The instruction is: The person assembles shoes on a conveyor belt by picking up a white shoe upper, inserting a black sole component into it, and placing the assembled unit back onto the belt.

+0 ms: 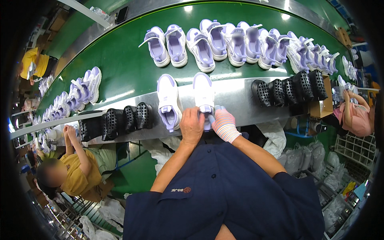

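A white sneaker (204, 90) with lavender toe and lining stands on the metal edge in front of me, toe pointing away. My left hand (191, 125), bare, grips it at the left side of the opening, fingers bent by the strap. My right hand (225, 125), in a striped knit glove, holds the right side of the opening near the heel. Both hands partly hide the heel and the inside. Just left of it stands its mate, a second white and lavender sneaker (169, 98), untouched, with its strap across the opening.
A row of similar sneakers (202, 48) stands on the green belt (128, 56) ahead. Black perforated shoe forms (306, 87) stand at the right, and more black forms (130, 117) at the left. A cardboard box (323, 105) is at the right. Co-workers (86, 168) sit along the line.
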`<state>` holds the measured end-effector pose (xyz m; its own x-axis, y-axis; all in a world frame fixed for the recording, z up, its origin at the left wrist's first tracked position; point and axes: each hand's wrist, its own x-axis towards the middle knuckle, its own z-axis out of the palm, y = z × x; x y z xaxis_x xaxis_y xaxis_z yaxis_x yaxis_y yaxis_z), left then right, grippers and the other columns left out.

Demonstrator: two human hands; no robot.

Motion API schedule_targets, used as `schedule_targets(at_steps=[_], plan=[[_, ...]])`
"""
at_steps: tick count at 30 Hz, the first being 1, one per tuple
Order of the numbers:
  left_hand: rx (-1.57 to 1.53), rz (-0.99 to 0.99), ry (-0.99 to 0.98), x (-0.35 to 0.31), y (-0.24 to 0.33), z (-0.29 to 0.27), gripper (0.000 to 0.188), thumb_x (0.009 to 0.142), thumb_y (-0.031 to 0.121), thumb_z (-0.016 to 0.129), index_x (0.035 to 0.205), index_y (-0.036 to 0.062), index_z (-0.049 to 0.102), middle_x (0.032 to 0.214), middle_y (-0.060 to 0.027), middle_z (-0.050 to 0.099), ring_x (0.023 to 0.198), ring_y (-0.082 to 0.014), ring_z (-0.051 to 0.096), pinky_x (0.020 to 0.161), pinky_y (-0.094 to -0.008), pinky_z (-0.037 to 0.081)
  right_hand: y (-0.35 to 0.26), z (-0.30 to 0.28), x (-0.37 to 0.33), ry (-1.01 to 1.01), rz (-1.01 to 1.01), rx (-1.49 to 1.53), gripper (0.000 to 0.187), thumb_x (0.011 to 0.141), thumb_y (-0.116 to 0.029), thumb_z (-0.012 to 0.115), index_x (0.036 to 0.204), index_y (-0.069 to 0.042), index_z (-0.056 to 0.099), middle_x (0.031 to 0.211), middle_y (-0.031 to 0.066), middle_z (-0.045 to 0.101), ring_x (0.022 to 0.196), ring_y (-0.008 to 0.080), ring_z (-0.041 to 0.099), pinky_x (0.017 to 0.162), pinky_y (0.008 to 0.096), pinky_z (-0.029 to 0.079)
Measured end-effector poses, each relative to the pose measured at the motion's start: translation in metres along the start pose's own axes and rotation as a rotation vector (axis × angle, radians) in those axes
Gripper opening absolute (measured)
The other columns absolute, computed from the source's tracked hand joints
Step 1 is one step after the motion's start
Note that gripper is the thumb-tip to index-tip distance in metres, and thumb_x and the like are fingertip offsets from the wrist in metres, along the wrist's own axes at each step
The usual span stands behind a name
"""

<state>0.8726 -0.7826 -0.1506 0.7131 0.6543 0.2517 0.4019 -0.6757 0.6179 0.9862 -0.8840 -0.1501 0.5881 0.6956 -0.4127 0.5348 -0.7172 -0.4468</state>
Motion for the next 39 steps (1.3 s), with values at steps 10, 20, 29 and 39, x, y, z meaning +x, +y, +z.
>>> schedule_targets(at_steps=[10,20,29,39], plan=[[-0.129,-0.058,-0.066,-0.007,-0.003,-0.015,0.023,0.081,0.005,0.078,0.099,0.0024,0.064,0.089,-0.0145,0.062,0.078,-0.0345,0.063,0.070,-0.0438,0.050,0.004,0.013,0.007,0.030,0.044,0.040,0.027,0.089,-0.025,0.068,0.102,-0.002,0.063,0.101,0.0241,0.068,0.097,0.0430,0.068,0.086,0.0506,0.055],[0.146,0.005,-0.320,-0.027,-0.040,-0.063,0.052,0.078,-0.005,0.064,0.127,0.0127,0.062,0.097,-0.0197,0.059,0.095,-0.0407,0.059,0.083,-0.0500,0.050,-0.027,0.001,0.030,-0.073,-0.002,-0.012,0.023,0.084,-0.018,0.066,0.099,0.000,0.071,0.104,0.0252,0.070,0.102,0.0411,0.068,0.090,0.0475,0.055],[0.337,-0.099,-0.566,0.012,0.003,-0.036,0.032,0.084,0.036,0.079,0.093,0.0062,0.074,0.084,-0.0215,0.071,0.087,-0.0410,0.068,0.077,-0.0504,0.053,0.048,-0.050,0.089,0.150,0.015,0.145,0.047,0.086,-0.033,0.072,0.119,0.000,0.066,0.112,0.0256,0.070,0.108,0.0424,0.066,0.096,0.0452,0.053],[0.356,-0.105,-0.392,0.153,-0.024,-0.197,0.025,0.080,0.022,0.081,0.095,0.0038,0.074,0.082,-0.0213,0.065,0.082,-0.0403,0.065,0.073,-0.0502,0.051,0.111,-0.165,0.181,0.359,-0.026,-0.564,0.033,0.080,-0.042,0.078,0.084,-0.009,0.077,0.081,0.0159,0.072,0.083,0.0347,0.072,0.076,0.0461,0.057]])
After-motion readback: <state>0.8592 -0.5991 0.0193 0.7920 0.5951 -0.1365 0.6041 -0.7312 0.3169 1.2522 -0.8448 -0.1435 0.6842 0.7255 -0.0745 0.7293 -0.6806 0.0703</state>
